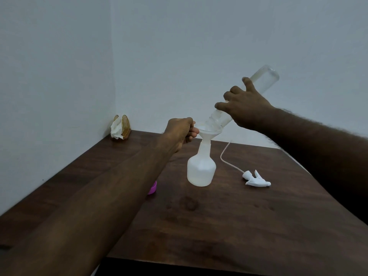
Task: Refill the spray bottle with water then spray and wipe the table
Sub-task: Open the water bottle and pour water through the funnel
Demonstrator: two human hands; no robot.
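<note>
A white translucent spray bottle (201, 168) stands upright and uncapped in the middle of the dark wooden table (229, 226). A white funnel (209, 132) sits in its neck. My left hand (182, 131) grips the funnel's rim on the left side. My right hand (245, 108) holds a clear water bottle (264, 78) tilted steeply, mouth down in the funnel. The white spray head (256, 179) with its thin dip tube (225, 154) lies on the table to the right of the spray bottle.
A purple cap (153, 187) lies on the table, partly hidden under my left forearm. A wooden napkin holder (121, 127) with white tissue stands in the far left corner against the walls. Damp marks (187, 204) show on the wood in front of the spray bottle.
</note>
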